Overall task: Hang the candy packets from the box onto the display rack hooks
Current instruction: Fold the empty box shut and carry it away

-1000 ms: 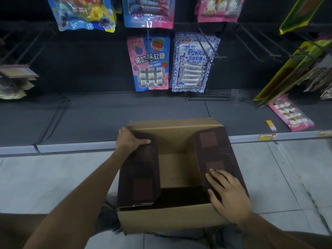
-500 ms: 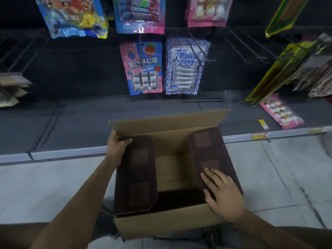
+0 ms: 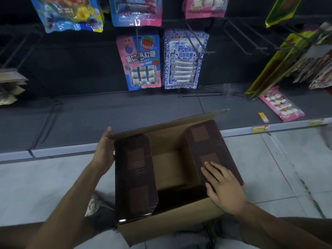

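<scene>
An open cardboard box (image 3: 170, 225) stands on the tiled floor in front of me. Its two dark inner flaps (image 3: 134, 173) are folded outward and its far flap (image 3: 170, 126) is raised. Between them I see bare cardboard and shadow, with no packets showing. My left hand (image 3: 104, 150) lies against the box's outer left side at the far corner, fingers straight. My right hand (image 3: 224, 186) rests flat on the right flap. On the rack behind hang a pink-and-blue candy packet (image 3: 140, 60) and a blue-and-white one (image 3: 185, 58).
Bare wire hooks (image 3: 239, 36) stick out to the right of the hung packets. More packets hang along the top row, and yellow ones at right (image 3: 280, 56). A pink packet (image 3: 282, 105) lies on the dark bottom shelf (image 3: 89, 119). My knees flank the box.
My left hand slid off the top of the left flap to the box's outer far-left corner, and the far flap rose. My right hand stayed on the right flap.
</scene>
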`<state>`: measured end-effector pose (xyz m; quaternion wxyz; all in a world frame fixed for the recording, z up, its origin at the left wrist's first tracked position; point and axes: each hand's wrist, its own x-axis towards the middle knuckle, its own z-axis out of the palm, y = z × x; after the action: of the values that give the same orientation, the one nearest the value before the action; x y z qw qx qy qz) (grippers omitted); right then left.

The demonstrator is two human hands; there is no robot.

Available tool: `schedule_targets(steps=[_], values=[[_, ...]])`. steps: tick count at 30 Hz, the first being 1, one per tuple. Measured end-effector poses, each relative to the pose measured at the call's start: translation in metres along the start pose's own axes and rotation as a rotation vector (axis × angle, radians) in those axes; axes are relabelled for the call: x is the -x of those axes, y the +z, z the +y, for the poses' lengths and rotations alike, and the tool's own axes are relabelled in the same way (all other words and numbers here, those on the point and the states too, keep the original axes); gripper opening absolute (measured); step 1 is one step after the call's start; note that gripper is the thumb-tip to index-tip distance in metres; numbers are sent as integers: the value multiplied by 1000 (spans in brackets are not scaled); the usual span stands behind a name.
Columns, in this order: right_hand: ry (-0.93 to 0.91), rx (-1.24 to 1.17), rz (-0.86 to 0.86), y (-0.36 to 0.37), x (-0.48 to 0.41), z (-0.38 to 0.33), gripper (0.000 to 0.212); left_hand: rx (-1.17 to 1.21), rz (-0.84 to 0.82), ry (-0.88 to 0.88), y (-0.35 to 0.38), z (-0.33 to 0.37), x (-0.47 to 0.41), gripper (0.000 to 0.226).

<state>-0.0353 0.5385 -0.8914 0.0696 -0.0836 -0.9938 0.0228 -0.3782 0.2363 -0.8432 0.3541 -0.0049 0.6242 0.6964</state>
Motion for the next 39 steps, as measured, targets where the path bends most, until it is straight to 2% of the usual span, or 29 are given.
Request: schedule_targets(steps=[3,4,6,8,11,13,16,18,20,22,24,26,27,32,35,37,39], values=[[2,17,5,-1,1,-1,57,-17,11,-8,-2,-7,9,35],[1,24,8,-1,1,0,57,-40,-18,-16,-6,-11,14,34],[-3,31,9,-1,2,-1,56,-81,-49,-36,-15,-18,23,49],[-10,31,15,1,2,0,56,-186,-11,-24,-17,-25,29,61],[-26,26,35,1,3,1,55,-323,144,96,-12,-39,32,70],[-80,39,48,3,6,4,52,-412,235,203,-8,-50,32,68],[-283,64,69,0,15,15,45,-488,321,285,0,-70,36,54],[-559,111,68,-7,27,24,39,-522,377,299,8,-78,38,48],[-834,261,6,-15,39,34,49,-582,430,311,12,-80,39,48],[-889,341,-6,-18,52,41,46,-626,444,318,11,-81,40,48],[-726,312,75,-16,61,43,37,-675,442,329,8,-82,40,50],[-370,170,173,-17,67,42,27,-694,456,336,6,-84,39,54],[-178,97,184,-21,68,40,31,-697,465,343,7,-84,39,54],[444,-275,-9,-39,73,22,50,-710,459,395,8,-85,39,47],[891,-599,0,-32,78,13,70,-690,457,395,9,-84,41,46],[1036,-842,-99,-26,79,17,87,-671,455,389,7,-86,40,46],[1049,-1015,-325,-31,76,25,95,-655,457,365,6,-87,40,48]])
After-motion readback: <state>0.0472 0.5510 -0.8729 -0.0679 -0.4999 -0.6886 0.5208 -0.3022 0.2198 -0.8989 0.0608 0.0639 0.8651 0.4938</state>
